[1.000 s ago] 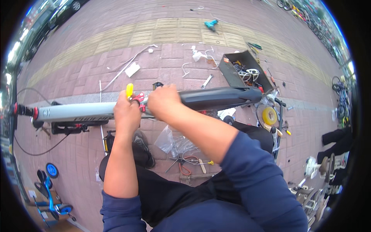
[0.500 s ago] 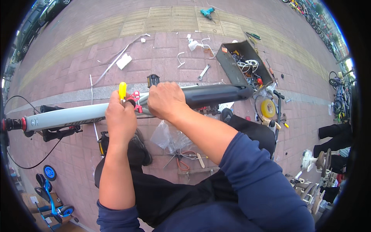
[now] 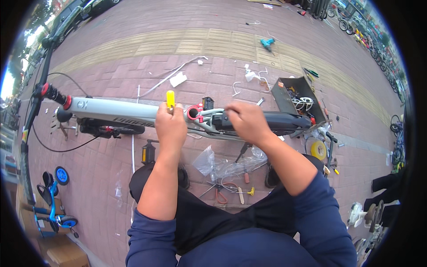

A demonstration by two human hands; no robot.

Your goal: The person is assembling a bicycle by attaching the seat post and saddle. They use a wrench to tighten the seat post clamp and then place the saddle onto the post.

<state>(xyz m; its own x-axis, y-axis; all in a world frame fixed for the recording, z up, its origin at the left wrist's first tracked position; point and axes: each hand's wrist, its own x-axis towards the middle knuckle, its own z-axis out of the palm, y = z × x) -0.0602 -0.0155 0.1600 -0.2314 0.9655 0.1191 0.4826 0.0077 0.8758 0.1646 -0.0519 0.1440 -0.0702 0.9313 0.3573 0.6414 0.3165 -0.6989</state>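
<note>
My left hand is closed around a tool with a yellow handle, which sticks up above the fist; its working end is hidden. Under that hand runs the pale grey bike frame. Just to its right, a red seat clamp surrounds the open top of the seat tube. My right hand has curled fingers over the front part of a black mudguard, thumb and forefinger toward the seat tube. What lies under its palm is hidden.
Beyond the mudguard stands a metal toolbox full of parts. A teal power drill lies farther off. Between my feet are clear plastic bags and several hand tools. Yellow tape sits at right, a blue child's bike at left.
The view has shifted, showing more of the handlebar. My right hand has drawn back from the seat tube along the mudguard, uncovering its front end. My left hand is farther from the red clamp.
</note>
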